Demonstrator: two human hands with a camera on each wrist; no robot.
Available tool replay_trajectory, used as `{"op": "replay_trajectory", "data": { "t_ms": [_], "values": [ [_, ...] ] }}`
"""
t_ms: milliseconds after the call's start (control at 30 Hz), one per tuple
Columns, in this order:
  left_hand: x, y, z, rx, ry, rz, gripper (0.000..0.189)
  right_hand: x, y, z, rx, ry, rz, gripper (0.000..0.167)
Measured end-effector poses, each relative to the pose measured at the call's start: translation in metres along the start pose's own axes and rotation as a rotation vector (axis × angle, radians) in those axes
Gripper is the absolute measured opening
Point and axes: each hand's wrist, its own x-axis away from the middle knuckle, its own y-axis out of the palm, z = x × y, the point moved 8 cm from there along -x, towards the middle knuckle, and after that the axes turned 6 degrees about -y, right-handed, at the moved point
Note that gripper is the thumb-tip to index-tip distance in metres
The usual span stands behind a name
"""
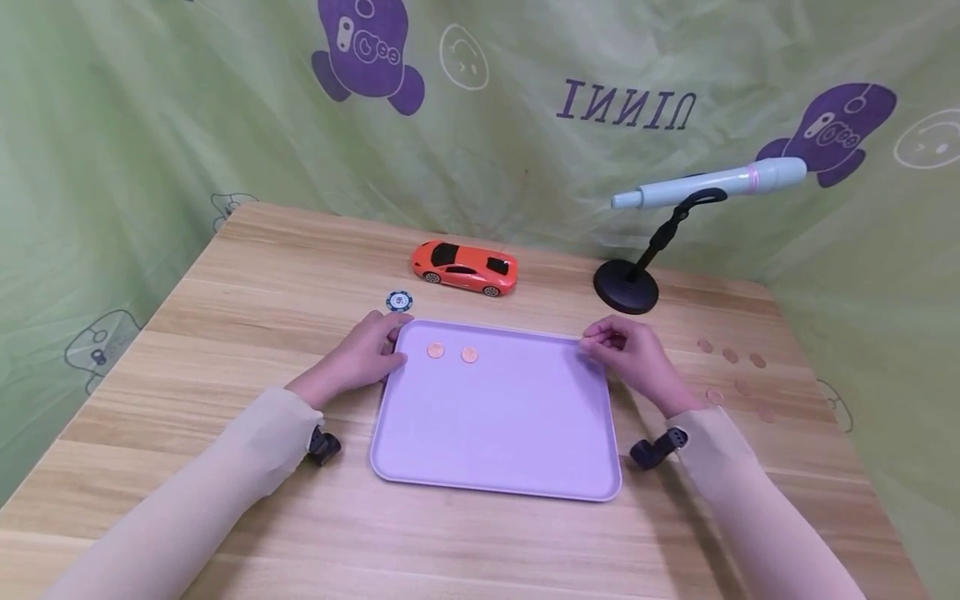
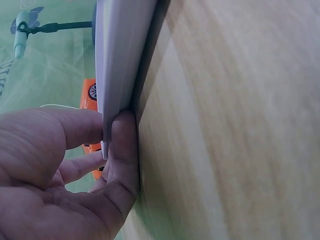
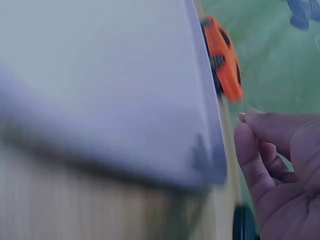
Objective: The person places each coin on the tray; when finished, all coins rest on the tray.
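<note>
A lilac tray (image 1: pixel 495 425) lies on the table, with two copper-coloured coins (image 1: pixel 452 352) side by side near its far left corner. My left hand (image 1: pixel 367 348) grips the tray at that corner; in the left wrist view the thumb (image 2: pixel 82 127) is above the rim and a finger (image 2: pixel 124 150) tucks under it. At the far right corner, my right hand (image 1: pixel 630 354) pinches a small coin (image 3: pixel 241 117) between thumb and forefinger. Only a sliver of that coin shows past the fingertips, above the level of the tray.
Behind the tray stand an orange toy car (image 1: pixel 465 268) and a blue-edged poker chip (image 1: pixel 399 301). A black stand (image 1: pixel 626 286) holds a light blue pen-shaped microphone (image 1: pixel 705 185) at the back right. Several copper coins (image 1: pixel 731 356) lie on the table to the right. A green curtain (image 1: pixel 525 167) hangs behind.
</note>
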Motion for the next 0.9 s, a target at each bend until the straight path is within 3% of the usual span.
{"op": "replay_trajectory", "data": {
  "t_ms": [367, 700, 900],
  "values": [
    [-0.001, -0.001, 0.0, -0.013, 0.02, 0.012, 0.06, -0.019, 0.067, -0.036, -0.113, -0.027, -0.136, 0.021],
    [-0.001, 0.0, 0.002, -0.009, 0.038, 0.011, 0.06, -0.025, 0.094, -0.053, -0.093, -0.088, -0.153, 0.014],
    [0.0, 0.0, 0.0, -0.001, 0.008, 0.0, 0.061, -0.031, 0.105, -0.062, -0.033, -0.096, -0.168, 0.013]
  ]
}}
